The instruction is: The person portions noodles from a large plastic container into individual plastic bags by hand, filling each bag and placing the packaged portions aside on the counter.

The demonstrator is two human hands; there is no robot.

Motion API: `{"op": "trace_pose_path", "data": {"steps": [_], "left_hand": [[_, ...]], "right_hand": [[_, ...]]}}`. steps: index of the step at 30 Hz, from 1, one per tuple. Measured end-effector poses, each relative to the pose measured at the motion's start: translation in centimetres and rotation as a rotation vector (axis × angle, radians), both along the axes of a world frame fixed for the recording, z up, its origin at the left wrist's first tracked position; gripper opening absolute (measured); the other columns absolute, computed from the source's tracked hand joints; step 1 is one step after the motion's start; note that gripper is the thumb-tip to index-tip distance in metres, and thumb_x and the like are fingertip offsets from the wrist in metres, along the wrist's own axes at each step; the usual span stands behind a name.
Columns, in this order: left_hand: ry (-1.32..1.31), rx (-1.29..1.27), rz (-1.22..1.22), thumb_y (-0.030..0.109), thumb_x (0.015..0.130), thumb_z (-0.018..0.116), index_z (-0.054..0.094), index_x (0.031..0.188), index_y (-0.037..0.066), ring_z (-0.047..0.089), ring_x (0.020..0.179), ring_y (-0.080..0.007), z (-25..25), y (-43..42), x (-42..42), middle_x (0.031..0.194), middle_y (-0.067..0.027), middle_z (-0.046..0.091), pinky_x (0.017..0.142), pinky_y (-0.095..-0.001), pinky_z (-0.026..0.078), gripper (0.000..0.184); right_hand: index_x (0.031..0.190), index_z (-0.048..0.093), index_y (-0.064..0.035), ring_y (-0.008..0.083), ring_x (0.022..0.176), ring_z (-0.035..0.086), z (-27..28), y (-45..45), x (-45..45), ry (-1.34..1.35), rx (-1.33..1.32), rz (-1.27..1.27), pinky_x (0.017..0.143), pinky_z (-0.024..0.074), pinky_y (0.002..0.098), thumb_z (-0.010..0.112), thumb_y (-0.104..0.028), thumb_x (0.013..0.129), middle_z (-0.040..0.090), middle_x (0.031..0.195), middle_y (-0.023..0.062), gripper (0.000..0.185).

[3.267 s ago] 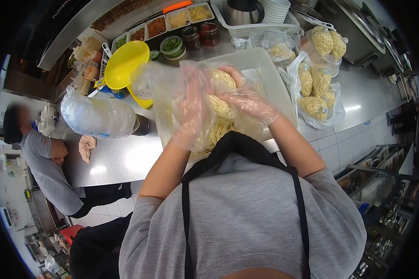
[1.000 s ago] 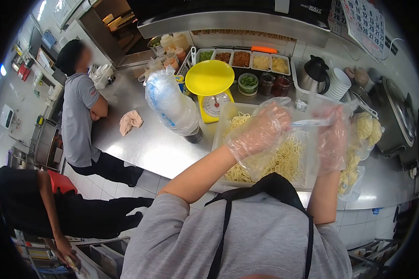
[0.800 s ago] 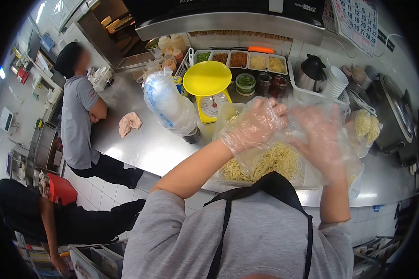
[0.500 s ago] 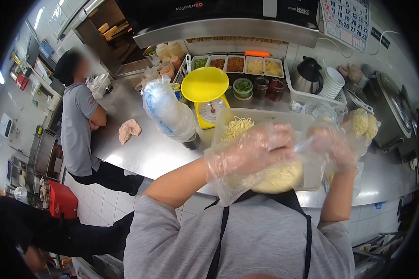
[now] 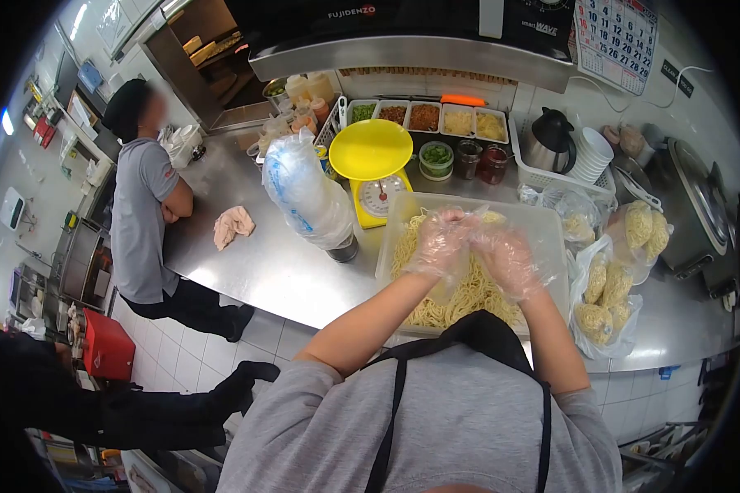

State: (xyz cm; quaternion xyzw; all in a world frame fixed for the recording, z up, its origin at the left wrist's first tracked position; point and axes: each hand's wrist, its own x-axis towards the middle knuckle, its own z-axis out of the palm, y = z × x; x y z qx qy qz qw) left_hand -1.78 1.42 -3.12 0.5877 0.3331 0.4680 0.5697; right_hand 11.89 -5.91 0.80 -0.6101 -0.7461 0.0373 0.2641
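Observation:
Both hands wear clear plastic gloves and meet over the noodle tub. My left hand (image 5: 441,242) has its fingers drawn together at the top of a clear plastic bag. Beside it, my right hand (image 5: 506,253) is closed against the same bag, with its fingertips touching the left ones. The bag is see-through and its outline is hard to tell from the gloves. Below the hands, loose yellow noodles (image 5: 460,306) fill much of the translucent tub (image 5: 554,240). Several bagged noodle portions (image 5: 607,287) lie in a white plastic bag to the right.
A yellow scale (image 5: 381,195), a wrapped stack of plastic (image 5: 308,193) and a pink cloth (image 5: 233,227) are on the counter. Ingredient trays (image 5: 424,117), jars (image 5: 492,164) and a basket with a jug (image 5: 548,141) stand behind. One person (image 5: 144,214) stands left; another person's dark-clothed legs extend below.
Both hands have come together over the tub, away from my body. The noodle-filled bag seen low between them half a second ago no longer shows clearly. The view has shifted slightly.

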Motion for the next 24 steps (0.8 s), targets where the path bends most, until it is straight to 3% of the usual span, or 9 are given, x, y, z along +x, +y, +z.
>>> {"op": "trace_pose_path", "data": {"steps": [3, 5, 9, 11, 12, 14, 17, 20, 24], "left_hand": [[0.134, 0.151, -0.081, 0.017, 0.079, 0.067, 0.061, 0.075, 0.002, 0.050, 0.070, -0.0116, 0.6, 0.2, -1.5, 0.073, -0.0031, 0.054, 0.066, -0.0255, 0.041, 0.016], [0.015, 0.239, -0.201, 0.016, 0.079, 0.067, 0.061, 0.076, 0.002, 0.050, 0.068, -0.0144, 1.4, -0.4, -2.0, 0.072, -0.0033, 0.052, 0.065, -0.0269, 0.041, 0.015], [0.108, 0.231, -0.321, 0.013, 0.081, 0.066, 0.063, 0.081, 0.002, 0.052, 0.079, -0.0126, 1.8, 0.4, -3.0, 0.082, -0.0032, 0.054, 0.071, -0.0263, 0.042, 0.011], [0.380, 0.444, -0.377, 0.013, 0.081, 0.065, 0.063, 0.081, 0.003, 0.052, 0.083, -0.0118, 0.1, 1.1, -3.3, 0.085, -0.0020, 0.055, 0.074, -0.0257, 0.042, 0.011], [0.375, 0.423, -0.415, 0.013, 0.081, 0.065, 0.063, 0.081, 0.003, 0.052, 0.083, -0.0118, -0.3, 1.0, -3.2, 0.085, -0.0020, 0.055, 0.074, -0.0257, 0.042, 0.011], [0.288, 0.212, -0.383, 0.013, 0.081, 0.066, 0.064, 0.083, 0.003, 0.053, 0.085, -0.0113, -0.8, 0.9, -3.0, 0.088, -0.0015, 0.056, 0.076, -0.0260, 0.043, 0.011], [0.202, 0.107, -0.415, 0.013, 0.080, 0.068, 0.064, 0.083, 0.002, 0.053, 0.086, -0.0109, -1.0, 1.1, -2.7, 0.088, -0.0013, 0.056, 0.077, -0.0265, 0.044, 0.012], [0.219, 0.181, -0.453, 0.011, 0.078, 0.070, 0.064, 0.083, 0.003, 0.054, 0.085, -0.0124, -2.5, 1.8, -2.6, 0.087, -0.0024, 0.057, 0.077, -0.0268, 0.044, 0.011], [0.368, 0.397, -0.442, 0.009, 0.076, 0.070, 0.064, 0.083, 0.004, 0.054, 0.086, -0.0140, -0.9, 0.8, -2.2, 0.088, -0.0036, 0.057, 0.077, -0.0265, 0.044, 0.011]], "right_hand": [[0.092, 0.065, -0.0070, 0.0314, 0.088, 0.058, 0.3, -0.6, 1.0, -0.098, 0.232, 0.102, 0.078, 0.0448, 0.0372, 0.052, -0.020, 0.087, 0.062, 0.096, 0.0142, 0.019], [0.095, 0.065, -0.0066, 0.0299, 0.096, 0.054, 0.6, -0.9, 2.0, 0.503, -0.163, 0.213, 0.085, 0.0412, 0.0369, 0.055, -0.017, 0.085, 0.061, 0.100, 0.0112, 0.018], [0.095, 0.065, -0.0043, 0.0276, 0.099, 0.052, -1.0, -0.9, 1.9, 0.527, -0.038, 0.204, 0.088, 0.0392, 0.0360, 0.056, -0.015, 0.085, 0.059, 0.095, 0.0113, 0.017], [0.097, 0.064, -0.0036, 0.0268, 0.098, 0.052, -0.5, -0.9, 1.2, -0.069, 0.150, 0.074, 0.088, 0.0394, 0.0356, 0.056, -0.016, 0.086, 0.059, 0.094, 0.0131, 0.019], [0.097, 0.064, -0.0036, 0.0268, 0.098, 0.052, -1.1, -0.9, 1.6, -0.062, 0.123, 0.042, 0.088, 0.0394, 0.0356, 0.056, -0.016, 0.086, 0.059, 0.094, 0.0131, 0.019], [0.104, 0.062, -0.0032, 0.0271, 0.102, 0.052, -2.7, -0.6, 2.7, 0.516, -0.153, 0.233, 0.090, 0.0388, 0.0353, 0.055, -0.025, 0.087, 0.059, 0.104, 0.0146, 0.028], [0.113, 0.062, -0.0092, 0.0258, 0.115, 0.047, -3.5, -0.2, 2.6, 0.529, -0.463, -0.006, 0.100, 0.0320, 0.0323, 0.053, -0.027, 0.089, 0.052, 0.126, 0.0110, 0.031], [0.116, 0.058, -0.0039, 0.0244, 0.112, 0.050, -2.7, -0.3, 2.2, 0.798, -0.581, -0.050, 0.094, 0.0373, 0.0333, 0.047, -0.044, 0.090, 0.054, 0.122, 0.0132, 0.049], [0.113, 0.059, -0.0034, 0.0220, 0.107, 0.052, -6.4, 0.7, 3.5, 0.920, -0.430, -0.142, 0.092, 0.0385, 0.0331, 0.046, -0.043, 0.091, 0.058, 0.114, 0.0099, 0.047]]}}
